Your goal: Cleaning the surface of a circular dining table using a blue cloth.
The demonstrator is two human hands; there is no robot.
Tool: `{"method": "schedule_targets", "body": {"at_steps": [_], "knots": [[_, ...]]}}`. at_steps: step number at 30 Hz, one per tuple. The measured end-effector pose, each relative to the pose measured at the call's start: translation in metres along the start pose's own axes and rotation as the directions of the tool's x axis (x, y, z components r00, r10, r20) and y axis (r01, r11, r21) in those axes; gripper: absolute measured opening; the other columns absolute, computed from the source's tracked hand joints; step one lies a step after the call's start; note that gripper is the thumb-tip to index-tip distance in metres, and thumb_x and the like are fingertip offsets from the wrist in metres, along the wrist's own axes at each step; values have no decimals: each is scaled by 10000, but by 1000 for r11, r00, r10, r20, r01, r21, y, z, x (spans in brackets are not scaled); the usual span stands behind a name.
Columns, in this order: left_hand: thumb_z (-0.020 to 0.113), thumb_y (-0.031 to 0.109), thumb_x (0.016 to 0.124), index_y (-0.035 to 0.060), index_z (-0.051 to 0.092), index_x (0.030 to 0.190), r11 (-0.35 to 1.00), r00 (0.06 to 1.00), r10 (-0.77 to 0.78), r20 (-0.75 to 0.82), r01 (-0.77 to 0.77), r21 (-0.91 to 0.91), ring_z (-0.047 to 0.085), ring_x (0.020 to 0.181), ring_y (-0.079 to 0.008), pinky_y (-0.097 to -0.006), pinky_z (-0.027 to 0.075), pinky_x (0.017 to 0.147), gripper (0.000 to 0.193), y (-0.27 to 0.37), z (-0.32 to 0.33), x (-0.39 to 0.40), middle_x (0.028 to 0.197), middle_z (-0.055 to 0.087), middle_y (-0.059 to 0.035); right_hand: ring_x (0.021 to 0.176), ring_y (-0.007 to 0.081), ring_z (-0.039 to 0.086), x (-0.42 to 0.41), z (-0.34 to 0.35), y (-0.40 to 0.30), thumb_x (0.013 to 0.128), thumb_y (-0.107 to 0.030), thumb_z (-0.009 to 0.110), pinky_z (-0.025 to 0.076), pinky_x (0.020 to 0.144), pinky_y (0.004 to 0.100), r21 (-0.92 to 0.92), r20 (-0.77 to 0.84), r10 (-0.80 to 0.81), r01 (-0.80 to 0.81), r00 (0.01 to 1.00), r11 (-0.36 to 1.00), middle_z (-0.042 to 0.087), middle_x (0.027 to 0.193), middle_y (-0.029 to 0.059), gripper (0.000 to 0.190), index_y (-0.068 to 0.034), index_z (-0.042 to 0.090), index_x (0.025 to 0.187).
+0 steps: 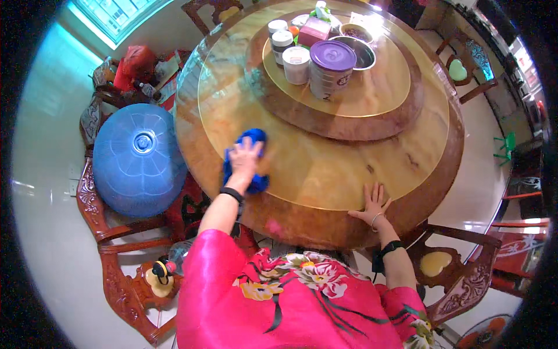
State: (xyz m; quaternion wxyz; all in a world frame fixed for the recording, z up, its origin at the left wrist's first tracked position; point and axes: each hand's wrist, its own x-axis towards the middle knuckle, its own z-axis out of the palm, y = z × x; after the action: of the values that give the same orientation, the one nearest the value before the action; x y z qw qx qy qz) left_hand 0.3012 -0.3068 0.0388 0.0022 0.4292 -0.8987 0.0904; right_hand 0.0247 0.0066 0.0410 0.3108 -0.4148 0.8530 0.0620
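Observation:
My left hand [244, 160] presses a blue cloth [258, 185] flat against the round table [301, 170], near its left front part. The fingers are spread over the cloth and look slightly blurred. Toward the front right edge, my right hand [372, 204] rests palm down on the tabletop with its fingers apart and nothing in it. The table has a yellow marble-like surface with a brown border. A raised turntable [370, 104] stands on it, beyond both hands.
On the turntable are a can with a purple lid [332, 65], white-lidded jars [296, 65], a pink box [314, 31] and a metal bowl [364, 51]. A blue plastic water bottle [135, 174] lies on a chair at left. Carved wooden chairs [462, 283] surround the table.

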Motion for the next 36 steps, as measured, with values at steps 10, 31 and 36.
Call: {"method": "schedule_targets", "body": {"at_steps": [10, 31, 36], "knots": [[561, 60, 714, 266, 455, 1227, 960, 968, -234, 87, 245, -138, 459, 924, -351, -449, 482, 679, 563, 49, -6, -42, 1085, 427, -121, 1339, 281, -195, 4, 6, 7, 560, -714, 603, -124, 971, 624, -37, -28, -33, 32, 999, 999, -176, 1461, 130, 1179, -207, -18, 1425], [573, 124, 688, 285, 592, 1028, 930, 954, 257, -157, -288, -228, 462, 819, -281, -373, 404, 550, 377, 211, -64, -160, 957, 462, -57, 1329, 303, -212, 5, 3, 18, 684, -684, 529, -76, 965, 662, -36, -22, -100, 99, 995, 994, -188, 1461, 108, 1013, -239, 0, 1425], [597, 69, 677, 309, 523, 1130, 965, 974, -224, 30, 226, -135, 463, 871, -345, -435, 482, 643, 518, 114, -39, -180, 1063, 442, -92, 1328, 302, -216, 14, 16, 33, 725, -684, 470, -114, 953, 659, -14, -13, -213, 213, 977, 977, -178, 1462, 114, 963, -237, -21, 1423]]}}
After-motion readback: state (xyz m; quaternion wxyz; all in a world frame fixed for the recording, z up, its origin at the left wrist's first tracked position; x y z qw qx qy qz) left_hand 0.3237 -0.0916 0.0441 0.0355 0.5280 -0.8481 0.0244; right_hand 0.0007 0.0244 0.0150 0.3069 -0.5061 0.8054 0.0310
